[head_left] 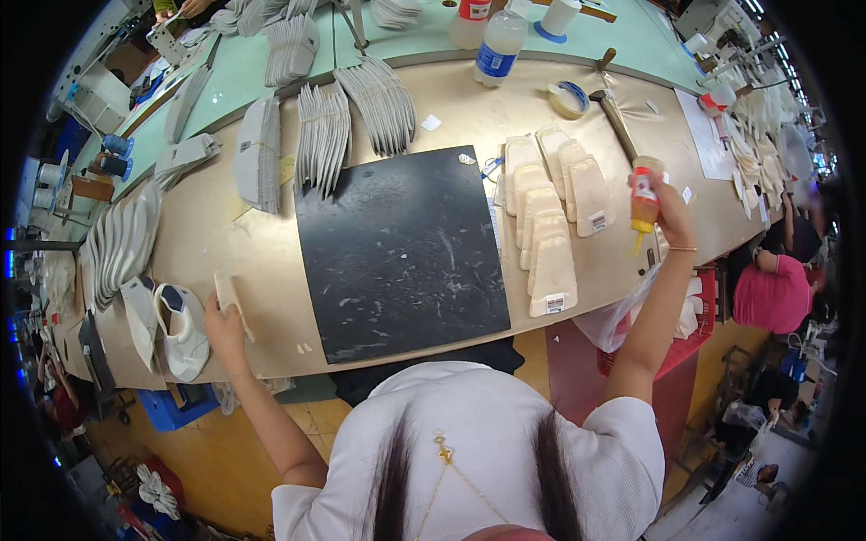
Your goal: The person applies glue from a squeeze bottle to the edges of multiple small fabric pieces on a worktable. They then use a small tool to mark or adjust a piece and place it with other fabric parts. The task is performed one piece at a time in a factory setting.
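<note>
My left hand (223, 332) is closed on a narrow beige padded piece (236, 308), over the table's near left side. Beside that hand, to its left, stands a white shoe upper (186, 341). In my right hand (672, 216), raised over the right of the table, is a squeeze bottle (643, 194) with a red label, its yellow nozzle pointing down. Left of the bottle lie overlapping rows of beige padded shoe tongues (548, 248), some with small white labels. A black mat (401, 257) lies between my hands.
Bundles of grey shoe pieces (322, 135) line the far left, with curved white pieces (124, 239) nearer. A hammer (618, 126), a tape roll (568, 100) and a clear bottle (500, 50) are at the back. A red crate (690, 334) stands below the right edge.
</note>
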`<state>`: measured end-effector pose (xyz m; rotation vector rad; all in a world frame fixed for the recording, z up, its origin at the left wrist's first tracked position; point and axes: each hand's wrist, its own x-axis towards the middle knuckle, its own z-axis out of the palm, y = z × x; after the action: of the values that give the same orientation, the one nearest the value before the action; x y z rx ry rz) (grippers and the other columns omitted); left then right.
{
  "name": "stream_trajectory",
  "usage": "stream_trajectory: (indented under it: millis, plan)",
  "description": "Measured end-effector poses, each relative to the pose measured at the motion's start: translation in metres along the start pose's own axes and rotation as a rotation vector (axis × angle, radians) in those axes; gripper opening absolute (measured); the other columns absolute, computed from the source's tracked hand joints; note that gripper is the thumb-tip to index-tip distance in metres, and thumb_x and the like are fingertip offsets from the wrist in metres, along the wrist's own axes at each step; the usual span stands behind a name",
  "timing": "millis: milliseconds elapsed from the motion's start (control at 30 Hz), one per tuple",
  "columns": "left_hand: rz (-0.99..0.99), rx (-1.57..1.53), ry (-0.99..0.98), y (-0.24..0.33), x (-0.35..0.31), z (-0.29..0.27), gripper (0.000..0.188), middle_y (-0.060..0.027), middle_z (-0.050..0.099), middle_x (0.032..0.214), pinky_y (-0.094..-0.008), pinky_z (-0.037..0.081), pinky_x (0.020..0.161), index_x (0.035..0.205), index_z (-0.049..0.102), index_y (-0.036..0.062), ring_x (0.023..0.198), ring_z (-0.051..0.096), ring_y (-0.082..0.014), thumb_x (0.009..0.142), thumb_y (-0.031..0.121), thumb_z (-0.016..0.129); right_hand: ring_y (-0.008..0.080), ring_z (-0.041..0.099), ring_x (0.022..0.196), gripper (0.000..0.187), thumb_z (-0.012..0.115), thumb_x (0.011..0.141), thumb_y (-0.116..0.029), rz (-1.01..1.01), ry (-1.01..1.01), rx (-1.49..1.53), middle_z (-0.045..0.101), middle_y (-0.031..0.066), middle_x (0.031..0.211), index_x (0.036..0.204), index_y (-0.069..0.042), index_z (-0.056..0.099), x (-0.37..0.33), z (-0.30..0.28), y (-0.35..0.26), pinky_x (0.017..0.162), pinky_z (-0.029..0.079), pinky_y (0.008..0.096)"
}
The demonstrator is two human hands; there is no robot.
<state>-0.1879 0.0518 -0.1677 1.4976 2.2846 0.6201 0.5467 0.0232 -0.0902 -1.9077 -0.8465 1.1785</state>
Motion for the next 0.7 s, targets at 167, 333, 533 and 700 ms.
stream_trajectory:
  millis: [167,333,533,700]
  plan:
    - [-0.073,-1.182,-0.247,0.076,-0.019,-0.008,0.050,-0.0110,0.061,0.106,-0.0336,0.047,0.091,0.130,0.046,-0.0022,0.100,0.060,-0.0199,0.080,0.000,0.054,0.0201,0.063,0.091,0.073,0.046,0.089,-0.063,-0.498,0.085,0.534,0.063,0.0121,0.108,0.123,0.002,0.052,-0.027,0.024,-0.050,0.081,0.053,0.0311]
    - [-0.234,-1.366,-0.639,0.168,-0.056,0.030,0.038,-0.0067,0.063,0.102,-0.0291,0.052,0.082,0.119,0.052,0.0005,0.090,0.063,-0.0143,0.085,0.008,0.065,0.0243,0.061,0.097,0.081,0.053,0.081,-0.068,-0.722,-0.005,0.733,0.059,0.0149,0.117,0.129,-0.003,0.047,-0.036,0.111,-0.106,0.084,0.054,0.0408]
    - [-0.075,-1.057,-0.943,0.238,-0.078,-0.004,0.032,-0.0076,0.067,0.093,-0.0246,0.054,0.069,0.110,0.061,-0.0028,0.077,0.066,-0.0119,0.084,0.015,0.069,0.0271,0.062,0.104,0.087,0.051,0.079,-0.071,-1.050,-0.132,0.489,0.053,0.0178,0.126,0.132,-0.002,0.042,-0.073,0.228,-0.157,0.085,0.055,0.0482]
    - [0.003,-0.958,-1.057,0.241,-0.082,-0.025,0.035,-0.0070,0.068,0.093,-0.0248,0.053,0.069,0.113,0.062,-0.0010,0.077,0.065,-0.0106,0.085,0.020,0.069,0.0294,0.066,0.092,0.086,0.065,0.076,-0.063,-1.281,-0.172,0.270,0.058,0.0258,0.115,0.127,0.004,0.046,-0.098,0.268,-0.174,0.078,0.057,0.0395]
